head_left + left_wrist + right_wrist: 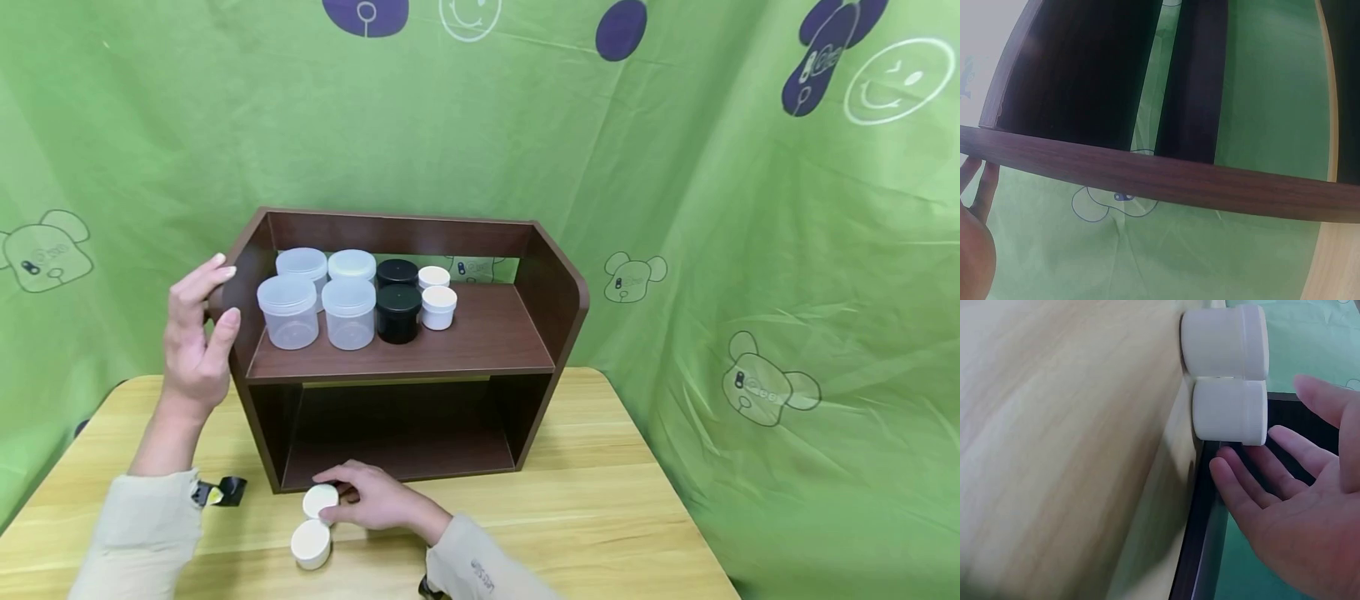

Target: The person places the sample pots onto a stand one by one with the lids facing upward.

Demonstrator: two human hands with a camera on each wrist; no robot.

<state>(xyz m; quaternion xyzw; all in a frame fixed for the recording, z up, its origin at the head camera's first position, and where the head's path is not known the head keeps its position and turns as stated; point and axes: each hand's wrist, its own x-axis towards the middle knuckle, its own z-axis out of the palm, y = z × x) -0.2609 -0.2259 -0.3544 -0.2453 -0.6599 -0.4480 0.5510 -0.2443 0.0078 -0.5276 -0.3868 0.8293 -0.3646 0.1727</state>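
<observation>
Two small white lidded jars [311, 544] stand side by side on the table, just before the shelf's lower front edge. My right hand [375, 497] is at the farther white jar [321, 498], thumb and fingers spread about it. In the right wrist view, fingertips [1219, 465] come close to that jar's side, and the thumb stands apart from it. My left hand [197, 342] rests against the left side panel [246, 300] of a dark brown two-tier shelf [405, 371]. Its fingertips touch the panel's outer side in the left wrist view.
On the upper tier, clear jars [350, 312], black-lidded jars [398, 312] and small white jars [438, 307] stand in front-to-back pairs toward the left. The shelf stands on a wooden table [600, 517]. A green patterned cloth [480, 125] hangs behind.
</observation>
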